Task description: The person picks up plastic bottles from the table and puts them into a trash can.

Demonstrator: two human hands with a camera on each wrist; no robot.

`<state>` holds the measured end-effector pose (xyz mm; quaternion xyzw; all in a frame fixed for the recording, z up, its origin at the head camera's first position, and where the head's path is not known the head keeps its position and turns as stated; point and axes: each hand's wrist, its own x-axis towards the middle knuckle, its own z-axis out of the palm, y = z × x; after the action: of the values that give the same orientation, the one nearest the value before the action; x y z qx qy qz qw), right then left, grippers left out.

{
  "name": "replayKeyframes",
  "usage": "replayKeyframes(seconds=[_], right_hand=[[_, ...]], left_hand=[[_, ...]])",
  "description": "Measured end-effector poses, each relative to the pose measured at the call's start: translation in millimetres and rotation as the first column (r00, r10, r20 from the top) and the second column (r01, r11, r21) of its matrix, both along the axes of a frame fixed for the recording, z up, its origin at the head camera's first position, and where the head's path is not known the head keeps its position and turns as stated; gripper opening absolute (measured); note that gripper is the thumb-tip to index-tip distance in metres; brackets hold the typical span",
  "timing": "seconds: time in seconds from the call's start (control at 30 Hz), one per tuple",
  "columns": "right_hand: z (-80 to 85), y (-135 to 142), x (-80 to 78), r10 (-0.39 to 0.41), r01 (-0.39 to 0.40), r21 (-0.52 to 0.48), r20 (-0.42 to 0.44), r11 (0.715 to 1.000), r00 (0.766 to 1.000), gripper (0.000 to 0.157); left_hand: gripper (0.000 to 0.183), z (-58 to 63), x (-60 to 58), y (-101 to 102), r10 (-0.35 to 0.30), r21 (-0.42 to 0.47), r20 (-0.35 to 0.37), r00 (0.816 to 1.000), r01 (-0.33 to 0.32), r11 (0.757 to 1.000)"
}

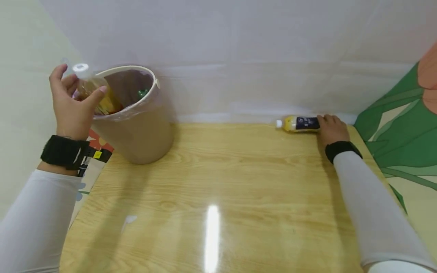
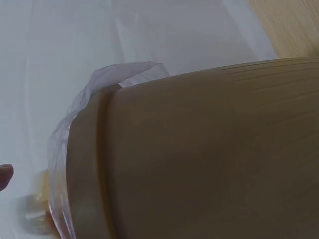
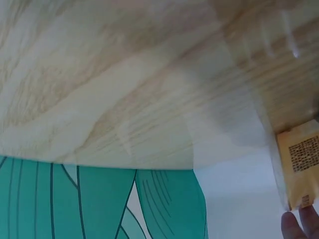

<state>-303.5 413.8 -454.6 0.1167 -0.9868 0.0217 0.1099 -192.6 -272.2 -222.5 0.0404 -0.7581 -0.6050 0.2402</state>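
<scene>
At the mouth of a beige bin (image 1: 143,132), a clear plastic bottle (image 1: 110,100) with a white cap tilts in over the rim, its lower end inside. My left hand (image 1: 73,108) is beside it, thumb and fingers spread wide around its upper part. The left wrist view shows the bottle blurred at the bin's edge, with a fingertip (image 2: 5,175) apart from it. On the far right of the table, a juice bottle (image 1: 305,124) with a dark label and white cap lies on its side. My right hand (image 1: 332,129) grips its base end, fingers curled over it.
A clear liner (image 2: 59,164) wraps the bin's rim, and something green (image 1: 142,93) lies inside. The wooden table (image 1: 218,170) meets a white-covered wall (image 1: 252,91) at the back. Leaf-patterned covering (image 1: 392,140) borders the right side. A small white scrap (image 1: 130,219) is on the near left.
</scene>
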Motion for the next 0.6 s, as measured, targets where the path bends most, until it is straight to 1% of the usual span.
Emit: replayKeyframes(seconds=[0.03,0.1,0.13,0.2,0.27,0.37,0.43,0.5,0.57,0.6], right_hand=[[0.6,0,2.7,-0.004,0.004,0.013,-0.005,1.000,1.000,0.057],[2.9,0,7.2,-0.019,0.019,0.036,-0.010,0.999,1.000,0.054],[4.2,-1,8.7,-0.029,0.029,0.043,-0.011,0.999,1.000,0.053],[5.1,0,10.1,-0.035,0.035,0.054,-0.008,0.998,0.999,0.052],[4.5,1,10.7,-0.035,0.035,0.049,-0.011,0.998,0.999,0.052],[1.9,0,12.1,-0.022,0.021,-0.016,-0.043,1.000,0.999,0.054],[1.1,-7,16.9,-0.017,0.011,-0.103,-0.059,0.995,0.998,0.058],[1.9,-21,24.8,-0.011,-0.005,-0.208,-0.075,0.978,0.997,0.064],[5.3,-41,36.2,0.002,-0.025,-0.309,-0.075,0.951,0.997,0.068],[7.2,-53,42.7,0.017,-0.045,-0.353,-0.083,0.934,0.996,0.070]], left_hand=[[0.084,-1.3,-0.5,1,0.002,-0.008,0.004,1.000,-0.002,1.000],[0.086,-3.5,-1.0,2,0.002,0.013,-0.016,1.000,-0.002,1.000],[0.086,-4.5,-0.9,4,0.001,0.028,-0.037,0.999,0.000,1.000],[0.082,-6.2,0.5,9,0.006,0.032,-0.091,0.996,-0.003,0.999],[0.078,-6.8,4.0,17,0.009,0.021,-0.155,0.988,-0.006,1.000],[0.069,-5.6,14.6,36,0.018,-0.055,-0.243,0.970,-0.032,0.998],[0.064,-5.8,23.2,52,0.005,-0.079,-0.304,0.953,-0.031,0.996],[0.056,-9.3,31.5,67,-0.049,-0.112,-0.370,0.928,0.008,0.994],[0.047,-16.7,38.8,81,-0.143,-0.125,-0.415,0.898,0.099,0.987],[0.044,-21.6,42.3,88,-0.198,-0.142,-0.418,0.887,0.152,0.978]])
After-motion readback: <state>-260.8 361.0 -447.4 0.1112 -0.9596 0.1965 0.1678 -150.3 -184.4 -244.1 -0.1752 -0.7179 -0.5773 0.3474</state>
